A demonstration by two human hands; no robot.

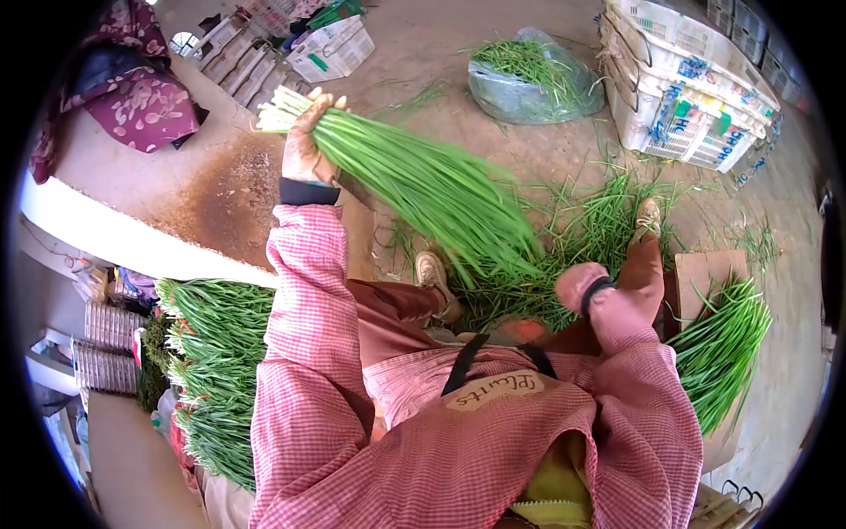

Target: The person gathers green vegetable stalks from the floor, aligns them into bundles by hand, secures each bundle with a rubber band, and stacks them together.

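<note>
My left hand (308, 141) is raised at the upper left, its fingers wrapped round the pale stem ends of a big bunch of long green stalks (423, 185). The leafy tips fan out down and to the right, above the floor. On the right, my right hand (580, 286) is held low above my thigh, blurred, in a pinkish covering, and its fingers cannot be made out. More green stalks (723, 353) lie on a cardboard piece beside my right leg, apart from that hand.
Loose green leaves (608, 220) litter the floor between my feet. Stacked white crates (687, 97) stand at the upper right, beside a plastic bag of greens (533, 84). Tied bunches (220, 379) are piled at the left below a ledge (176, 212). A patterned cloth (141, 106) lies on it.
</note>
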